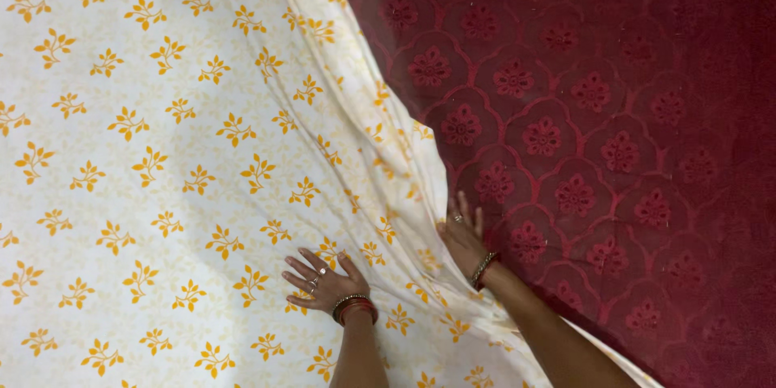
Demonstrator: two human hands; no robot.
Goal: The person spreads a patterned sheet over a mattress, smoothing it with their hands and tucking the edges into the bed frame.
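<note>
Dark red bedding with an embossed floral lattice [582, 153] fills the right half of the head view, the only view supplied; whether it is a mattress cover or a blanket cannot be told. Over the left half lies a white bedsheet printed with orange leaf sprigs [145, 153], spread flat except along its right border, where the cloth gathers into a long diagonal band of soft folds [364, 129] running from the top centre down to the lower right. The left hand [326, 283] rests palm-down on the flat part of the sheet near the lower middle, fingers spread wide and pressing the fabric, gripping nothing; rings and red and metal bangles show at the wrist. The right hand [463, 234] sits at the sheet's bunched edge where it meets the red surface, fingers extended and partly tucked under or against the fold; whether it actually pinches the cloth cannot be told. Judgement on handling: the sheet appears thin, light and limp, creasing readily and offering no stiffness, so it should slide easily over the bedding and is not fragile. The best purchase looks to be the hemmed edge within the gathered band, beside the right hand, with the flat palm serving as an anchor.
</note>
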